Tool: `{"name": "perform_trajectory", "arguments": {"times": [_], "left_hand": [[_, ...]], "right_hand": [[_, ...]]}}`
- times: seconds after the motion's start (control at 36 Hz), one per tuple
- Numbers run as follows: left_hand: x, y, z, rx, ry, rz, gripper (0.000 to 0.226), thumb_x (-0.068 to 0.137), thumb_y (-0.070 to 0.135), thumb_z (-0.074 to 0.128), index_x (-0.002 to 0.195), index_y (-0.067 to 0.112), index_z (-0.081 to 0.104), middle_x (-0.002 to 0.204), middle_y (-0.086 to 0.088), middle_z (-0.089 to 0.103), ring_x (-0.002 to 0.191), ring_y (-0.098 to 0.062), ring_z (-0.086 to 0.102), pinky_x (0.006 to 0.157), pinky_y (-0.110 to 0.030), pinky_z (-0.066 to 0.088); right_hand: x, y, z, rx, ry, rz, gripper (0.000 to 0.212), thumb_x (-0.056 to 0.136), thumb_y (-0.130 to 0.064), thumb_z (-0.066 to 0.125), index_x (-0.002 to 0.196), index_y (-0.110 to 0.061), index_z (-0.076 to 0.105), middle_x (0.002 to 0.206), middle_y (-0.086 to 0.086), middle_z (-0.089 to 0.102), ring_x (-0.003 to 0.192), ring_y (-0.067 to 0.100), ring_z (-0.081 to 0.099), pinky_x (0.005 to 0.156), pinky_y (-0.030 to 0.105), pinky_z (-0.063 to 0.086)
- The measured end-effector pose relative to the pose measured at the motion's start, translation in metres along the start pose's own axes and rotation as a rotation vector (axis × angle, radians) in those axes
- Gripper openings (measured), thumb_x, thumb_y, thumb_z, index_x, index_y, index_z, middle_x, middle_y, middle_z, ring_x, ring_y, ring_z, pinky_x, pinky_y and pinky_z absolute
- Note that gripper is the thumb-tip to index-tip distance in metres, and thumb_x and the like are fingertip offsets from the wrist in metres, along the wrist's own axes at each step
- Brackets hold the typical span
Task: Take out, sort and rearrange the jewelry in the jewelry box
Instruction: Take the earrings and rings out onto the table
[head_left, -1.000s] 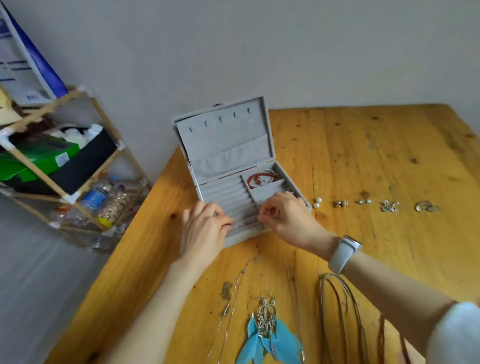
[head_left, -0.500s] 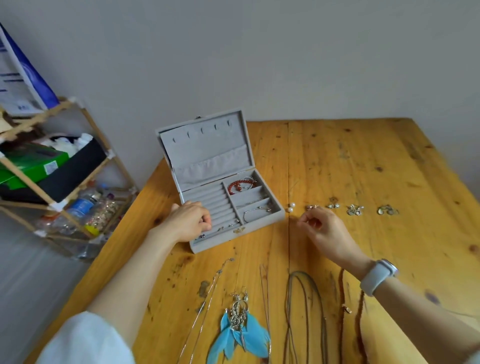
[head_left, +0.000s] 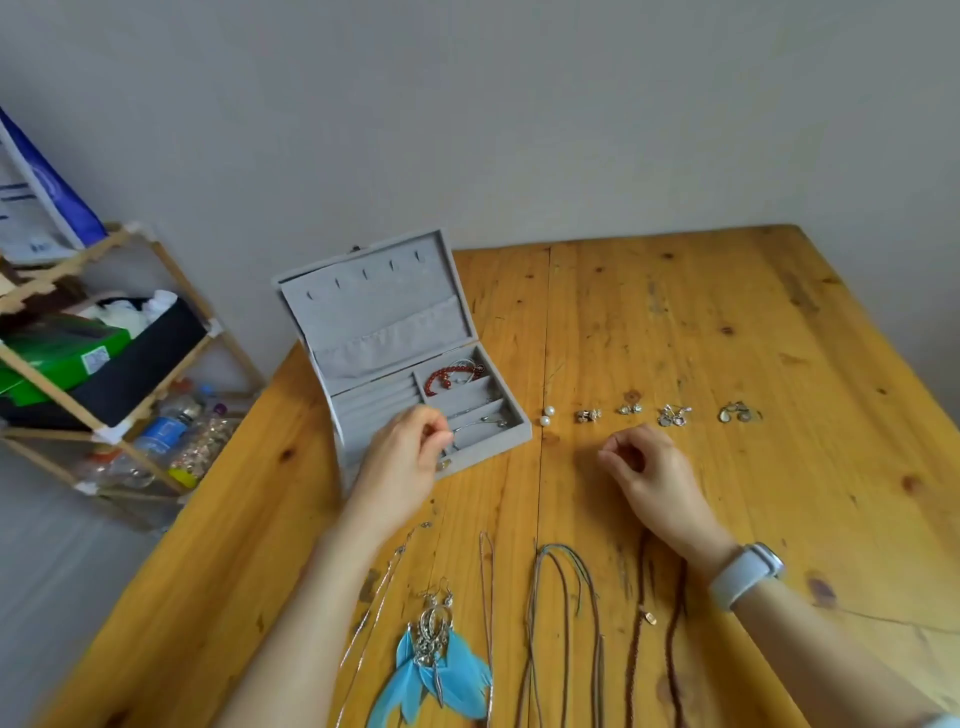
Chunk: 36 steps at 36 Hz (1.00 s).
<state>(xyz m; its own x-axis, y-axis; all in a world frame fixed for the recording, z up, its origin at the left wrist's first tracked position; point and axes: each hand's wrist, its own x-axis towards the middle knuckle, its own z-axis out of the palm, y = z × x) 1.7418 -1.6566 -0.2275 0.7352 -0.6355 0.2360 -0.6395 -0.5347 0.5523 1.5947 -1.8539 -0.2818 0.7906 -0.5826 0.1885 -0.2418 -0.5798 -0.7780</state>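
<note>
The grey jewelry box (head_left: 385, 332) stands open at the table's back left. It holds a red bead bracelet (head_left: 451, 375) and a silver bangle (head_left: 480, 423). My left hand (head_left: 408, 460) hovers over the box's ring rolls, with thumb and forefinger pinching a small piece that the fingers mostly hide. My right hand (head_left: 652, 470) rests on the table right of the box, just below a row of pearl studs (head_left: 547, 415) and small silver earrings (head_left: 674, 415). Its fingers are curled, and whether they hold anything is hidden.
Along the wooden table's (head_left: 753, 322) near edge lie a thin silver chain (head_left: 379, 597), blue feather earrings (head_left: 436, 665), cord necklaces (head_left: 566, 623) and brown braided cords (head_left: 672, 629). A cluttered wooden shelf (head_left: 104, 431) stands left of the table.
My right hand left the box and moved right to the table below the earring row. My left hand rose from the box's front edge into a pinch over the ring rolls.
</note>
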Motion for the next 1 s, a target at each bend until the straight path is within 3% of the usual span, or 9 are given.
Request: {"name": "perform_trajectory", "arguments": {"times": [0.17,0.28,0.44,0.61,0.75,1.0], "left_hand": [[0.000,0.055,0.070,-0.190,-0.037,0.001,0.005,0.088,0.014,0.059,0.089,0.014,0.063,0.073,0.019,0.053,0.069,0.010,0.050,0.064,-0.003,0.037],[0.005,0.054,0.102,-0.207,-0.035,-0.019,0.005,0.086,0.011,0.062,0.088,0.010,0.067,0.075,0.008,0.060,0.071,-0.005,0.055,0.069,-0.019,0.044],[0.010,0.047,0.122,-0.189,0.103,0.048,0.004,0.081,0.008,0.067,0.083,0.011,0.070,0.077,0.002,0.067,0.070,-0.010,0.056,0.066,-0.018,0.041],[0.012,0.039,0.131,-0.132,0.197,0.113,0.005,0.077,0.007,0.070,0.080,0.010,0.072,0.078,0.001,0.065,0.071,-0.001,0.048,0.070,-0.004,0.034],[0.015,0.040,0.132,-0.124,0.205,0.116,0.009,0.075,0.004,0.069,0.082,0.009,0.073,0.081,-0.002,0.068,0.077,-0.007,0.054,0.072,-0.011,0.037],[0.012,0.045,0.129,-0.136,0.201,0.115,0.020,0.076,0.001,0.070,0.095,0.009,0.071,0.080,0.000,0.068,0.071,-0.015,0.060,0.069,-0.019,0.044]], "right_hand": [[0.005,0.009,0.004,-0.078,0.062,-0.003,0.005,0.085,-0.018,0.062,0.087,-0.013,0.064,0.089,-0.001,0.058,0.091,0.017,0.051,0.081,0.029,0.042],[0.009,0.013,0.006,-0.127,0.093,-0.022,0.007,0.081,-0.018,0.067,0.084,-0.012,0.067,0.086,-0.001,0.055,0.086,0.016,0.049,0.073,0.024,0.036],[0.016,0.013,0.011,-0.219,0.086,-0.026,0.008,0.082,-0.027,0.065,0.087,-0.021,0.068,0.085,-0.010,0.045,0.090,0.012,0.044,0.065,0.024,0.030],[0.019,0.014,0.012,-0.273,0.065,-0.017,0.008,0.084,-0.032,0.062,0.088,-0.028,0.067,0.084,-0.012,0.043,0.093,0.011,0.043,0.064,0.026,0.029],[0.020,0.014,0.014,-0.284,0.086,-0.028,0.008,0.084,-0.032,0.063,0.088,-0.026,0.068,0.082,-0.014,0.043,0.087,0.009,0.040,0.063,0.025,0.028],[0.018,0.014,0.014,-0.278,0.067,-0.027,0.010,0.085,-0.030,0.061,0.091,-0.028,0.068,0.082,-0.013,0.045,0.085,0.007,0.037,0.061,0.026,0.029]]}}
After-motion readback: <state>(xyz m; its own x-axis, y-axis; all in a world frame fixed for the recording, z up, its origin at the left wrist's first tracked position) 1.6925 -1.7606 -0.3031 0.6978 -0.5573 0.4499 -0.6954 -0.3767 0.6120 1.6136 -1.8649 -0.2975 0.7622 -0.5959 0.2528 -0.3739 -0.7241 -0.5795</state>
